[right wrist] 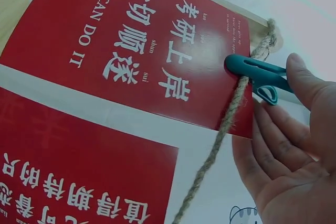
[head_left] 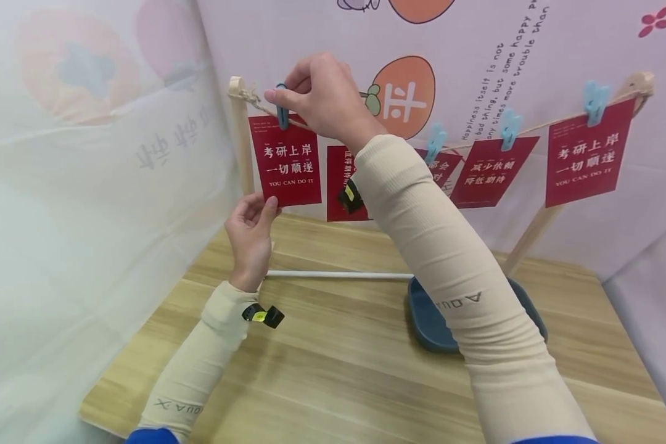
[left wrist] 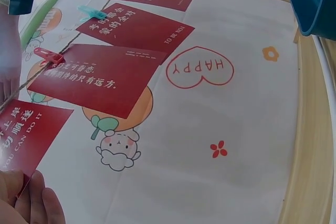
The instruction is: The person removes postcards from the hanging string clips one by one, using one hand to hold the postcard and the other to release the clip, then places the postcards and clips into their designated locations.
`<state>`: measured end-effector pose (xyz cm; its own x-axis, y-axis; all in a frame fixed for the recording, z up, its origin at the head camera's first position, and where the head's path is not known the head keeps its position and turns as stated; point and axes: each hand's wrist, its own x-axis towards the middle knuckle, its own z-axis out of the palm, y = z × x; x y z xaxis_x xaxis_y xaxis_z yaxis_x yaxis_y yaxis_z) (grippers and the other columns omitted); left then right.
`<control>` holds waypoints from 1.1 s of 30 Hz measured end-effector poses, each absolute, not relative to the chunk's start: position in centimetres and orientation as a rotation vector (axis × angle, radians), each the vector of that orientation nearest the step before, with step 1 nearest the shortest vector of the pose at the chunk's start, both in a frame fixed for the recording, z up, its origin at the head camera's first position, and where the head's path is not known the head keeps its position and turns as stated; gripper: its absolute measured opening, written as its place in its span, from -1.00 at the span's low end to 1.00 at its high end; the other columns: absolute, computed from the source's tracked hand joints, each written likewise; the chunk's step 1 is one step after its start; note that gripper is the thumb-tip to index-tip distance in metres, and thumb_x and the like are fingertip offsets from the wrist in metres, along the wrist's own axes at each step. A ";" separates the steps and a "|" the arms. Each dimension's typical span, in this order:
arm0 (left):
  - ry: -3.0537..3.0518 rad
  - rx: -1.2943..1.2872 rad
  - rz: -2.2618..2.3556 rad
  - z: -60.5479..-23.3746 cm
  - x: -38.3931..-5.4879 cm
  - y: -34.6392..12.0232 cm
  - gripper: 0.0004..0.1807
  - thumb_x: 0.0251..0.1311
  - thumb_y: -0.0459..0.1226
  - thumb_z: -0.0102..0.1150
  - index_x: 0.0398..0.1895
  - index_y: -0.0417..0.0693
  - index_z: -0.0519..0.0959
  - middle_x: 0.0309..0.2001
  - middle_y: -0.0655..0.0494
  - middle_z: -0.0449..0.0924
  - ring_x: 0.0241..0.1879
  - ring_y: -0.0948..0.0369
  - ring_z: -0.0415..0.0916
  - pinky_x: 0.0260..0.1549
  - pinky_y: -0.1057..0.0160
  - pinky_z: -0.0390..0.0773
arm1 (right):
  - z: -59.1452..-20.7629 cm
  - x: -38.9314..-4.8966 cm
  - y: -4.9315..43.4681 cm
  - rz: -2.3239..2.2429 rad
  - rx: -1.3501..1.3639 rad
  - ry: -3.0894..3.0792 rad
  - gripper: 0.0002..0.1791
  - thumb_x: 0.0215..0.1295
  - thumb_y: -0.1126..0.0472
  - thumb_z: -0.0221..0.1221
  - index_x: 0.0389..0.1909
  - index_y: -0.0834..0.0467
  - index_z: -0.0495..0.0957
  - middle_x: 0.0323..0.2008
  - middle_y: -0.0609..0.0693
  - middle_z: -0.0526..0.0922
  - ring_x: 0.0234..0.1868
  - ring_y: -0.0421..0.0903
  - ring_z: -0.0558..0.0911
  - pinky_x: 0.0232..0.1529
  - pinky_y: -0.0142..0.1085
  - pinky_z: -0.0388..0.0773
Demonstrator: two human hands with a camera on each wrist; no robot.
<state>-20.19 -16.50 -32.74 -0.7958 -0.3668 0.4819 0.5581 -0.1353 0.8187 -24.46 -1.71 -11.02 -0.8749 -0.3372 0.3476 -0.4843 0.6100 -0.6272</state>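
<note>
At the left end of the rope [right wrist: 202, 174], a red card [head_left: 288, 160] with white lettering hangs with a teal clothespin [right wrist: 257, 72] over its top edge and the rope. My right hand [head_left: 327, 92] holds the clothespin's handle end, thumb against it; the other fingertips are partly hidden behind the card and peg in the right wrist view. Lower down, my left hand [head_left: 251, 237] pinches the card's bottom left corner between thumb and fingers. Beside this card hangs another red card [left wrist: 100, 77], held by a red clothespin [left wrist: 48, 56].
Farther right, more red cards [head_left: 494, 172] hang from light blue clothespins [head_left: 510, 129]. Wooden posts [head_left: 241, 142] support the rope at both ends. A dark blue tray [head_left: 422, 327] stands on the wooden table [head_left: 322, 351], near a white rod [head_left: 338, 275]. Printed cloth [head_left: 311, 31] hangs behind.
</note>
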 end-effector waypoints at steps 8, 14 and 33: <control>-1.524 -0.208 -1.995 -32.7 -20.2 -16.6 -0.76 0.45 -0.35 0.27 0.07 -0.32 0.60 -0.16 0.15 0.73 -0.19 0.27 0.72 0.05 0.27 0.76 | -11.1 -24.6 -2.0 1.103 0.668 -2.503 -0.64 0.33 -0.13 0.42 -0.16 0.10 0.81 -0.18 0.00 0.85 -0.27 -0.20 0.65 -0.30 -0.39 0.59; -1.540 -0.206 -2.003 -32.8 -20.1 -16.6 -0.74 0.44 -0.34 0.28 0.08 -0.33 0.60 -0.15 0.14 0.73 -0.18 0.26 0.73 0.05 0.26 0.76 | -11.4 -24.6 -2.1 1.080 0.643 -2.428 -0.68 0.35 -0.10 0.41 -0.22 0.09 0.83 -0.24 0.01 0.85 -0.26 -0.22 0.61 -0.34 -0.39 0.53; -1.555 -0.164 -2.018 -33.8 -19.9 -17.0 -0.76 0.44 -0.36 0.28 0.06 -0.32 0.60 -0.16 0.16 0.73 -0.19 0.26 0.72 0.05 0.24 0.76 | -11.1 -24.3 -1.2 1.057 0.631 -2.308 -0.71 0.38 -0.06 0.40 -0.28 0.10 0.83 -0.42 -0.11 0.71 -0.28 -0.28 0.54 -0.20 -0.47 0.46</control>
<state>-19.94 -17.01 -33.81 -0.8242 -0.3672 0.4311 0.5104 -0.1520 0.8464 -24.33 -1.17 -11.13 -0.7562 -0.1939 0.6249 -0.5998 0.5872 -0.5436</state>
